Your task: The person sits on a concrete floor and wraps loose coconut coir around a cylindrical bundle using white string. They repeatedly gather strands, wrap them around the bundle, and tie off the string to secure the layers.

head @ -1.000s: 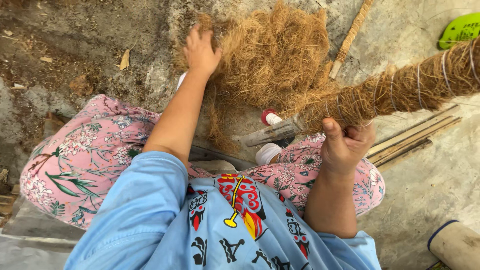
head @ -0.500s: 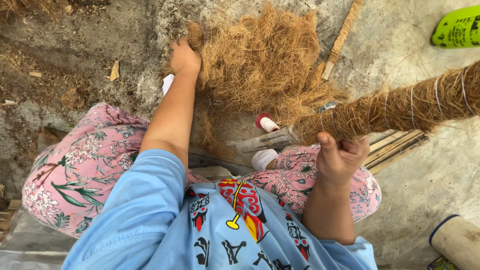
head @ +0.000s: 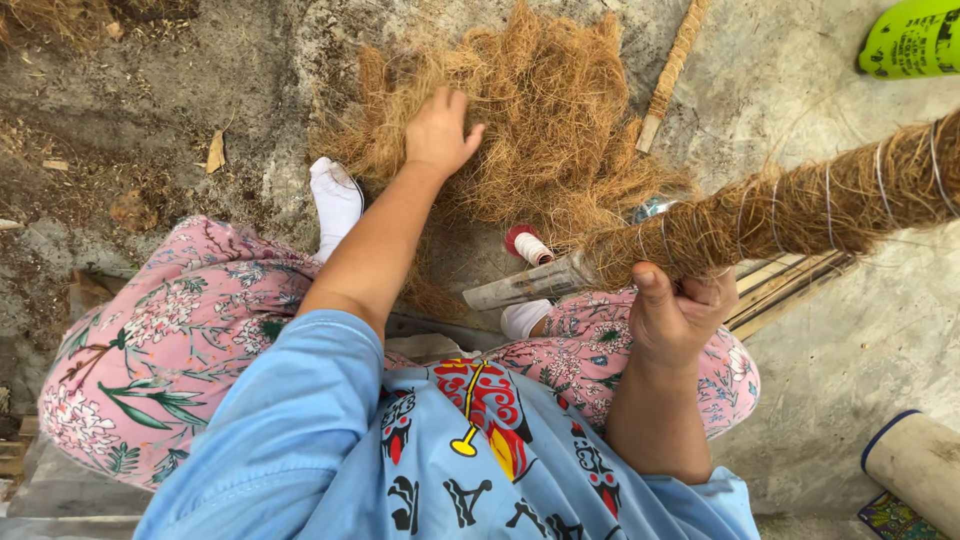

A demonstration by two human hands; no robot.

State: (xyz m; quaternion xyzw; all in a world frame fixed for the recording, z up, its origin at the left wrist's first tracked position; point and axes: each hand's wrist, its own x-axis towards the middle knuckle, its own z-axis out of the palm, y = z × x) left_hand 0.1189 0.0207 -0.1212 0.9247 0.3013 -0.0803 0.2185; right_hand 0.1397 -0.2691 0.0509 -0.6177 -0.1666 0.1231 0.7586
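A heap of loose brown coir fibre (head: 540, 120) lies on the concrete floor in front of me. My left hand (head: 440, 130) reaches forward and rests on the heap, fingers spread into the fibre. My right hand (head: 675, 315) grips the near end of a thick fibre-wrapped pole (head: 800, 210), bound with thin thread, that runs off to the right edge. A spool of white thread with a red end (head: 528, 245) lies on the floor beside the pole's end, next to a grey pipe (head: 520, 288).
A thin wooden stick (head: 670, 75) lies beyond the heap. A green container (head: 915, 38) sits at the top right. Flat wooden slats (head: 790, 285) lie under the pole. A pale cylinder (head: 915, 465) is at the bottom right. My legs in floral trousers are folded below.
My left hand has moved right from the heap's left edge onto its middle. The right hand keeps its grip on the wrapped pole, which has barely shifted.
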